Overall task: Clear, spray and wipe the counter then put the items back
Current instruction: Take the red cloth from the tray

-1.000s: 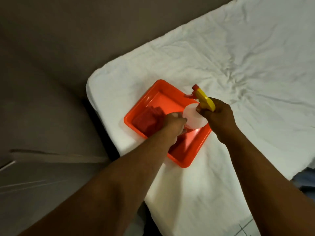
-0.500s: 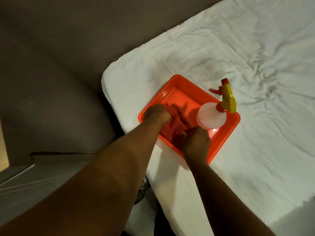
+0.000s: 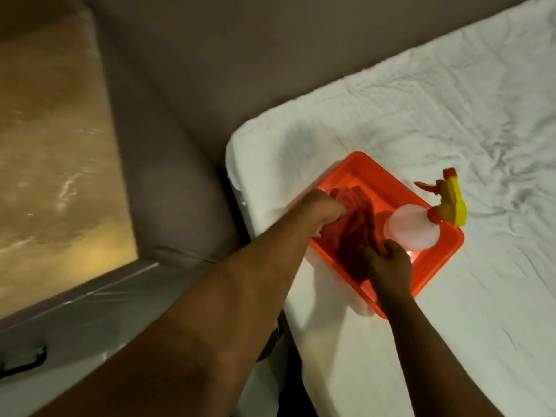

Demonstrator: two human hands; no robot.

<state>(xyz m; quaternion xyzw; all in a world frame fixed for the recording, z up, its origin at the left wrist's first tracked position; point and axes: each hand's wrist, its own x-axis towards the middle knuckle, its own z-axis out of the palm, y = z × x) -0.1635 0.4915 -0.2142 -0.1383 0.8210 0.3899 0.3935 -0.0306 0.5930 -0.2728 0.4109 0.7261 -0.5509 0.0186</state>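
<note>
An orange tray (image 3: 388, 180) lies near the corner of a white-sheeted surface (image 3: 451, 121). A crumpled red cloth (image 3: 358, 224) fills the tray's left half. My left hand (image 3: 323, 209) grips the cloth's far end and my right hand (image 3: 388, 266) grips its near end. A white spray bottle (image 3: 410, 228) with a yellow and red trigger head (image 3: 449, 200) stands upright in the tray's right part, untouched.
A grey wall runs behind and left of the white surface. At the far left is a brown marbled counter (image 3: 51, 152) with a pale edge. A dark handle (image 3: 24, 364) shows at the lower left.
My right hand let go of the spray bottle, which now stands in the tray, and dropped onto the red cloth. My left hand shifted to the cloth's far end. The view swung left.
</note>
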